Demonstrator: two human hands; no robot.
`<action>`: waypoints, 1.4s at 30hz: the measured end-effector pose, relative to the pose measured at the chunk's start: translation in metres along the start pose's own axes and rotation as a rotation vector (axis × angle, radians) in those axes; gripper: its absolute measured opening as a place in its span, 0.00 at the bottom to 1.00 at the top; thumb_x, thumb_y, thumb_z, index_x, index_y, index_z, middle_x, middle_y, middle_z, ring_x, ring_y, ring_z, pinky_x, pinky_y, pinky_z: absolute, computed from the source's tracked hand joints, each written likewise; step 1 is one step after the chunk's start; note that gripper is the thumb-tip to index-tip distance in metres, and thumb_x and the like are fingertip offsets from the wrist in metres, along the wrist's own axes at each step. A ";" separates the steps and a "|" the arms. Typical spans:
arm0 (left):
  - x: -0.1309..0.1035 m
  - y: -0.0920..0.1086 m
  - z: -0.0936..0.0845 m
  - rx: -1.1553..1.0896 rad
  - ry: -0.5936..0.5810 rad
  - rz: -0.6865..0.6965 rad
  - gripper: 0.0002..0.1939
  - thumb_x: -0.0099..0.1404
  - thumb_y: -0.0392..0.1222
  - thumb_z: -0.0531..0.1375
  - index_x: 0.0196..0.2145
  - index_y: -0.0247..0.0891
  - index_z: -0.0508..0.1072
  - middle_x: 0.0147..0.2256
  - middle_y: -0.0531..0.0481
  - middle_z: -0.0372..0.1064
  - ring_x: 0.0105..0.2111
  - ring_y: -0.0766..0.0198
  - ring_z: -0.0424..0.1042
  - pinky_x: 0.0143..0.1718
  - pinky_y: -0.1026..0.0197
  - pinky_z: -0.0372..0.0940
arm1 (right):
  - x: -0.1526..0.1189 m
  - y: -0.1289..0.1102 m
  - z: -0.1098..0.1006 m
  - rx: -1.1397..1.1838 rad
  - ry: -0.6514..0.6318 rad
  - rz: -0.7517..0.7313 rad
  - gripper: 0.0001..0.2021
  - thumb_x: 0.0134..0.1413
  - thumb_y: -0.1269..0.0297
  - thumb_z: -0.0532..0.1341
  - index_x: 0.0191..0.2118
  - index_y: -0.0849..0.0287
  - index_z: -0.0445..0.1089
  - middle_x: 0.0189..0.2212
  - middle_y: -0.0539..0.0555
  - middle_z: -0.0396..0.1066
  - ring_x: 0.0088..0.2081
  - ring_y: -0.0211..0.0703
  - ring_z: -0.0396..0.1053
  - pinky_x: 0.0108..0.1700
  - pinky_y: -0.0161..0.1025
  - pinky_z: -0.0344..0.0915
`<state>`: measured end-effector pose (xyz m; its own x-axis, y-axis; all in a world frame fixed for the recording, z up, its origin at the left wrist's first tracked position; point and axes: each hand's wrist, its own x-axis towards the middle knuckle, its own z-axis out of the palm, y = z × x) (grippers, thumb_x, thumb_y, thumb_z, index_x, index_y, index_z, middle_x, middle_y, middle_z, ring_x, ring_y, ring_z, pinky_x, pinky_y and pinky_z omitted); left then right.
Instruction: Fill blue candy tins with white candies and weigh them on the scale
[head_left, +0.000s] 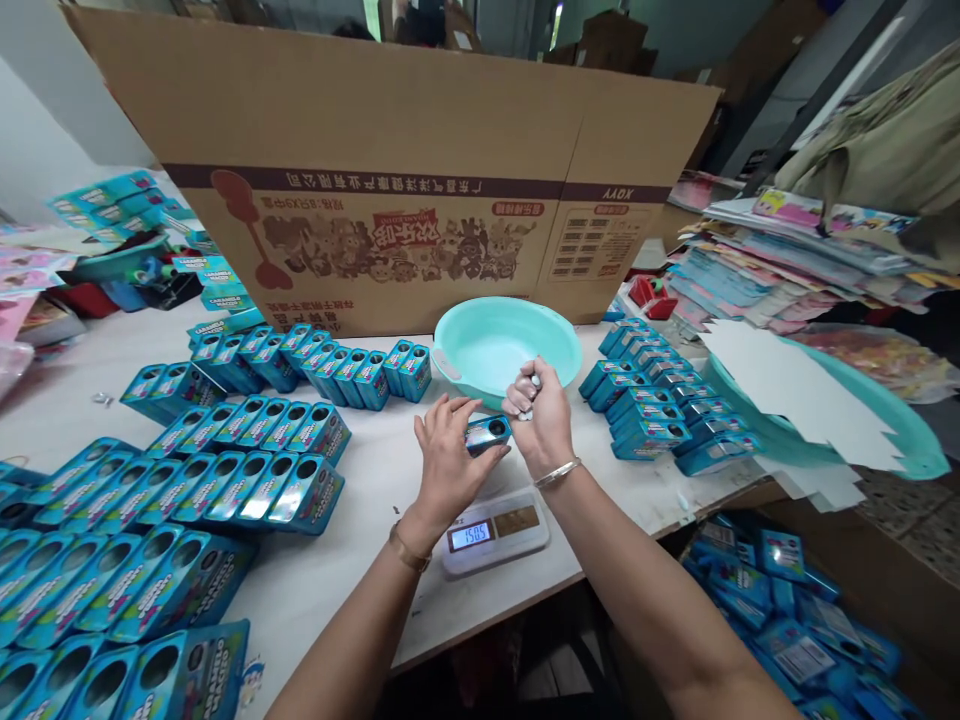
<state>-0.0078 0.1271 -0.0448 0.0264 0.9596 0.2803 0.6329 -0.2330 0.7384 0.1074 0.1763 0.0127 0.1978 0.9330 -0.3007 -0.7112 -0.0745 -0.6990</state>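
Fingers of the left hand half-curl around a small blue rectangular box, apparently to steady it, while at two o'clock the right hand clenches small whitish pieces.

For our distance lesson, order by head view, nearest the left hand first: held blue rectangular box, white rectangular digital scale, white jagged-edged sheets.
1. Blue box, in the left hand.
2. Digital scale, below.
3. White sheets, far right.

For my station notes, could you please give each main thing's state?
Box: held, hole upward
Left hand: gripping box
Right hand: closed around pale pieces
Scale: lit, showing digits
Middle basin: upright, uncovered
Right basin: partly covered
Carton: standing, print inverted
Near-left boxes: rowed, holes up
Lower-right boxes: heaped
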 end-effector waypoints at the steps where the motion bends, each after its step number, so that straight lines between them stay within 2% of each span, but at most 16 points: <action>1: 0.003 0.001 0.001 0.001 -0.012 -0.009 0.28 0.54 0.44 0.68 0.52 0.43 0.69 0.53 0.43 0.68 0.62 0.43 0.56 0.61 0.33 0.45 | 0.003 0.003 0.002 -0.027 0.008 -0.008 0.14 0.54 0.57 0.61 0.26 0.56 0.58 0.13 0.37 0.45 0.13 0.27 0.42 0.15 0.27 0.45; 6: 0.007 0.002 0.004 -0.026 -0.043 -0.045 0.28 0.53 0.43 0.68 0.52 0.42 0.69 0.54 0.43 0.67 0.62 0.43 0.56 0.61 0.34 0.45 | 0.009 0.009 0.003 -0.096 0.022 -0.030 0.14 0.53 0.56 0.62 0.25 0.56 0.57 0.13 0.37 0.44 0.13 0.28 0.43 0.16 0.28 0.46; 17: 0.008 0.001 0.005 -0.038 -0.045 -0.050 0.29 0.53 0.42 0.69 0.53 0.41 0.69 0.54 0.42 0.67 0.61 0.44 0.57 0.60 0.37 0.48 | 0.011 0.012 0.000 -0.083 0.022 -0.011 0.13 0.52 0.58 0.62 0.25 0.56 0.59 0.13 0.37 0.46 0.13 0.27 0.45 0.17 0.28 0.49; 20: 0.007 0.000 0.006 -0.044 -0.063 -0.039 0.32 0.52 0.42 0.70 0.54 0.42 0.68 0.54 0.42 0.66 0.61 0.43 0.56 0.61 0.35 0.47 | 0.012 0.004 0.000 -0.036 0.012 0.030 0.13 0.55 0.60 0.61 0.25 0.56 0.58 0.13 0.37 0.44 0.12 0.27 0.43 0.16 0.27 0.46; 24: 0.002 -0.008 -0.003 -0.029 -0.069 0.008 0.38 0.50 0.46 0.71 0.58 0.42 0.64 0.56 0.40 0.64 0.62 0.42 0.55 0.61 0.36 0.49 | 0.007 -0.025 -0.011 0.095 -0.016 0.091 0.12 0.57 0.66 0.57 0.24 0.56 0.56 0.12 0.38 0.44 0.12 0.27 0.42 0.15 0.27 0.43; 26: -0.003 -0.015 -0.013 -0.008 -0.050 0.020 0.41 0.50 0.49 0.71 0.59 0.41 0.61 0.57 0.38 0.61 0.62 0.42 0.54 0.61 0.37 0.50 | -0.003 -0.042 -0.025 0.149 -0.054 0.087 0.12 0.57 0.69 0.56 0.24 0.57 0.55 0.12 0.38 0.45 0.12 0.27 0.44 0.15 0.27 0.45; 29: -0.012 -0.024 -0.030 0.013 -0.007 0.019 0.42 0.52 0.51 0.69 0.61 0.40 0.59 0.58 0.37 0.59 0.63 0.43 0.54 0.62 0.40 0.52 | -0.026 -0.059 -0.060 0.189 -0.062 0.047 0.12 0.57 0.70 0.56 0.24 0.57 0.57 0.13 0.39 0.47 0.13 0.27 0.46 0.15 0.27 0.47; 33: -0.020 -0.026 -0.045 0.032 0.024 0.016 0.40 0.56 0.52 0.67 0.62 0.41 0.58 0.58 0.38 0.59 0.63 0.46 0.54 0.62 0.41 0.53 | -0.061 -0.053 -0.123 0.233 0.072 0.072 0.09 0.52 0.72 0.60 0.25 0.57 0.59 0.13 0.40 0.50 0.13 0.27 0.49 0.15 0.27 0.51; 38: -0.017 -0.016 -0.043 0.092 0.031 0.084 0.38 0.58 0.52 0.66 0.62 0.41 0.57 0.58 0.38 0.59 0.62 0.47 0.55 0.62 0.42 0.53 | -0.095 -0.029 -0.197 0.331 0.250 0.124 0.09 0.48 0.74 0.61 0.25 0.57 0.59 0.13 0.40 0.53 0.13 0.28 0.52 0.15 0.27 0.53; 42: -0.008 -0.009 -0.034 0.224 0.024 0.135 0.39 0.57 0.51 0.67 0.61 0.40 0.58 0.57 0.37 0.60 0.62 0.44 0.55 0.61 0.39 0.53 | -0.107 -0.027 -0.232 0.349 0.269 0.136 0.11 0.47 0.75 0.63 0.26 0.57 0.58 0.13 0.40 0.54 0.13 0.28 0.53 0.16 0.27 0.53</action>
<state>-0.0404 0.1165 -0.0325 0.1053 0.9176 0.3832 0.7805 -0.3151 0.5399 0.2616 -0.0031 -0.0868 0.2223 0.7947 -0.5649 -0.9184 -0.0238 -0.3949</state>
